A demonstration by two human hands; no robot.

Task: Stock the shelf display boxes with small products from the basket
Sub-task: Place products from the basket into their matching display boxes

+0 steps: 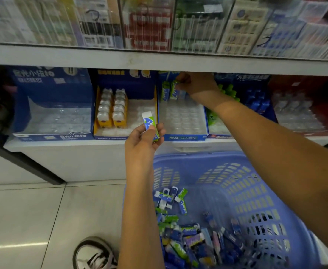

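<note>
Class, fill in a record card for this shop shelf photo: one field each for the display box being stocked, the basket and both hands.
Display box: a few back-row erasers standing; rest of the tray unfilled.
Basket: lilac plastic, loose erasers piled inside.
Left hand: grips a green-sleeved eraser in front of the shelf.
Right hand: pinches a second eraser at the back of that box.
</note>
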